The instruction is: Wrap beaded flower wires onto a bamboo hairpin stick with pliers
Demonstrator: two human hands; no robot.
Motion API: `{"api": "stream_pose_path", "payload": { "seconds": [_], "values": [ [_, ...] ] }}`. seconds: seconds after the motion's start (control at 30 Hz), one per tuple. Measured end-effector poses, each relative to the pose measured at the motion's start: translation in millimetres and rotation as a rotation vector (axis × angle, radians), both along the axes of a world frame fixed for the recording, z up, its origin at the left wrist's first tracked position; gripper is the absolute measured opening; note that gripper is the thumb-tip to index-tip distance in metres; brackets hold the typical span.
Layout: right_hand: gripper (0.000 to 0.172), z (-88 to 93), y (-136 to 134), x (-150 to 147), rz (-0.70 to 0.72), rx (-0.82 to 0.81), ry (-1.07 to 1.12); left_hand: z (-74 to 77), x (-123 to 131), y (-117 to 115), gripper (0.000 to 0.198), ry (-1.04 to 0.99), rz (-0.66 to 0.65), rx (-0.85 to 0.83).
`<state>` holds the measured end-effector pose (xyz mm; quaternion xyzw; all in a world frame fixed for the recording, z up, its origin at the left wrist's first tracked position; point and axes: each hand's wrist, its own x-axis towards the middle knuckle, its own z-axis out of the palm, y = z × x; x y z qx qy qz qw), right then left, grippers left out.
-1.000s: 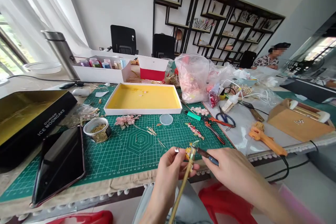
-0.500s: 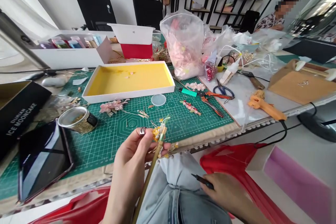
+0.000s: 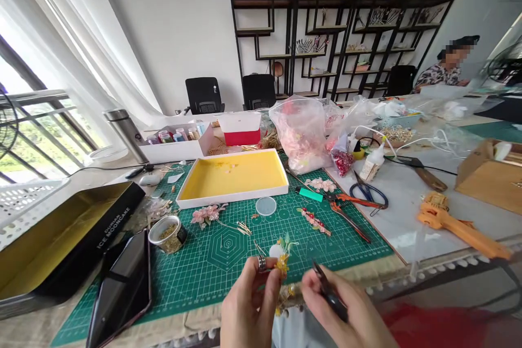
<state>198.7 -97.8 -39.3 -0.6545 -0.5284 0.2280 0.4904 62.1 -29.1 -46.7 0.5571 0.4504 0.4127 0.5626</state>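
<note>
My left hand [image 3: 248, 304], with a ring on one finger, pinches a small yellow and gold flower ornament [image 3: 281, 263] at the near edge of the green cutting mat [image 3: 216, 244]. My right hand [image 3: 342, 310] is closed round a dark slim tool [image 3: 328, 291], whose tip points up toward the ornament. The two hands are close together, just above the table's front edge.
On the mat lie a yellow tray [image 3: 234, 176], a small tin of gold bits [image 3: 168, 232], pink flower pieces [image 3: 206, 213], orange pliers [image 3: 350, 215] and a phone [image 3: 122, 288]. Scissors [image 3: 369, 191], a glue bottle [image 3: 373, 160] and an orange glue gun [image 3: 459, 223] lie to the right. A person sits at the far right.
My right hand has come up from my lap with the dark tool to beside the ornament. The view has tilted upward, showing more of the room.
</note>
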Motion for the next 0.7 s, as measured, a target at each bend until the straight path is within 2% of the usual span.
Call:
{"api": "stream_pose_path", "payload": {
  "seconds": [0.07, 0.2, 0.33, 0.5, 0.7],
  "values": [
    [0.025, 4.9, 14.5, -5.5, 0.015, 0.014, -0.025, -2.8, 4.1, -3.5, 0.033, -0.008, 0.004, 0.010],
    [0.023, -2.8, 29.1, -6.6, -0.041, 0.055, -0.140, -2.8, 7.2, -3.2, 0.036, -0.029, -0.024, -0.030],
    [0.021, -9.7, 33.0, -0.7, 0.012, -0.004, -0.093, -3.5, 8.5, 3.4, 0.036, -0.067, -0.047, -0.115],
    [0.025, -8.6, 34.1, 5.0, 0.031, -0.088, -0.110, -9.2, 13.0, 9.5, 0.041, -0.196, -0.100, -0.261],
    [0.025, -16.8, 33.4, 11.0, 0.052, -0.033, -0.138, -5.2, 15.1, 10.2, 0.039, -0.253, -0.117, -0.355]
  ]
}}
